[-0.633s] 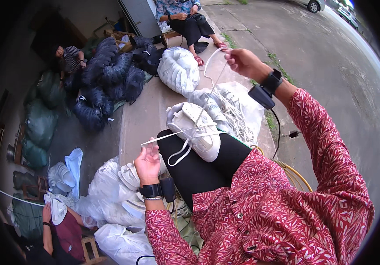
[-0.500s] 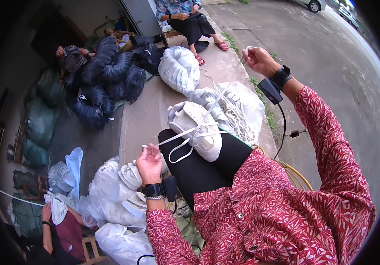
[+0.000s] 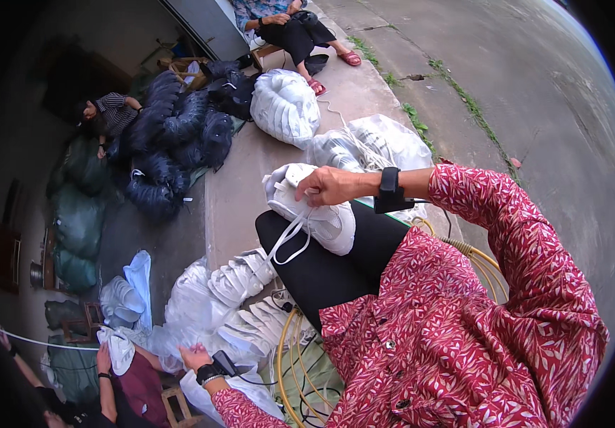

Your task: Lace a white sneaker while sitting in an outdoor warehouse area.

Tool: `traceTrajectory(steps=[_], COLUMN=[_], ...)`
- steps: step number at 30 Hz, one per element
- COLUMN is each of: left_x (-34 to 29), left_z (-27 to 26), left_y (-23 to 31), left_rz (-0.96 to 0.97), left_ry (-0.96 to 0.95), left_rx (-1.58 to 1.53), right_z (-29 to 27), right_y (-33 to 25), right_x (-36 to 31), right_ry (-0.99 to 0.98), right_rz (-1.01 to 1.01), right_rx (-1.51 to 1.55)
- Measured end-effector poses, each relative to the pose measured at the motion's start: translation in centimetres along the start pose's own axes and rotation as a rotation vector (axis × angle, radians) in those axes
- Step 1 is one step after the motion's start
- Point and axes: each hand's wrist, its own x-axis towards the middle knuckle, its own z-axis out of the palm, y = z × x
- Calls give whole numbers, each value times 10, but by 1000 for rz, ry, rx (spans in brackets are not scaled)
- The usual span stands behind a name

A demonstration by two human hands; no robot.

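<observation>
A white sneaker [image 3: 332, 225] rests on my black-trousered thighs, its opening turned away from me. My right hand [image 3: 329, 187] reaches across it, fingers pinched on the white shoelace at the eyelets; the exact grip is partly hidden by the hand. Loops of the shoelace [image 3: 289, 239] hang off the shoe's left side and trail down to the left. Low at the left, my left hand [image 3: 197, 357] is over the clear plastic bags, its fingers closed, apparently on the far part of the lace, which is hard to see there.
White sneakers [image 3: 239, 274] in plastic bags lie left of my legs, beside yellow hoses [image 3: 282, 357]. A bag of laces [image 3: 386, 143] and bagged white shoes [image 3: 286, 107] stand ahead. Dark bundles [image 3: 172, 128] lie farther left. A co-worker's hand [image 3: 104, 357] holds a white shoe.
My right hand has come in from the far right down onto the shoe. My left hand has swung down and left, away from it. The view has shifted slightly.
</observation>
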Motion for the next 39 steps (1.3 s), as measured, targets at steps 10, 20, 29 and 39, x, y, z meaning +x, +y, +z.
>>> traceTrajectory(steps=[10, 20, 29, 39], left_x=[-304, -283, -300, -316], left_z=[208, 213, 239, 248], left_y=[-68, -47, -63, -95], left_rz=[869, 910, 1123, 782], left_ry=[-1425, -1302, -1169, -899], left_rx=[1051, 1157, 1141, 650], right_z=[12, -77, -111, -95], right_y=[3, 6, 6, 7], right_x=[0, -17, -25, -32], right_ry=[-23, 59, 203, 244], right_rz=[-91, 37, 14, 96], right_rx=[-452, -589, -603, -617])
